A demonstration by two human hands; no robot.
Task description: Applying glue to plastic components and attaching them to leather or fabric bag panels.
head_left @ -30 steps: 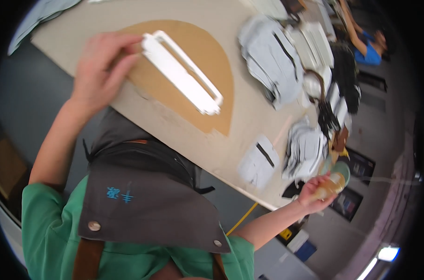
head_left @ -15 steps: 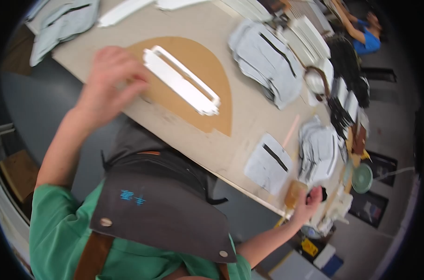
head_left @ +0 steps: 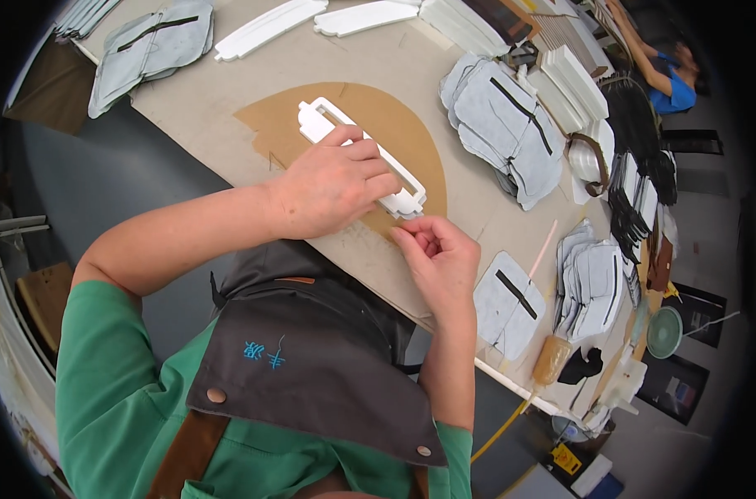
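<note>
A white slotted strip (head_left: 315, 125) with notched ends lies slantwise on a rounded brown board (head_left: 423, 137) on the table. My left hand (head_left: 332, 183) rests over its middle, fingers curled around the edge and slot, covering part of it. At the near right end of the strip, my right hand (head_left: 444, 254) has thumb and forefinger pinched together, the other fingers folded in. Whatever sits between those fingertips is too small to make out.
Stacks of grey fabric panels (head_left: 511, 125) with black strips lie to the right, more (head_left: 157, 50) at far left. White curved strips (head_left: 270, 29) lie along the back. An amber block (head_left: 552, 360) and black piece (head_left: 581, 366) sit near the right edge. A person in blue (head_left: 675, 87) is beyond.
My left hand has come down from beside the board onto the white strip. My right hand has swung left from beside the amber block and black piece to the strip's end.
</note>
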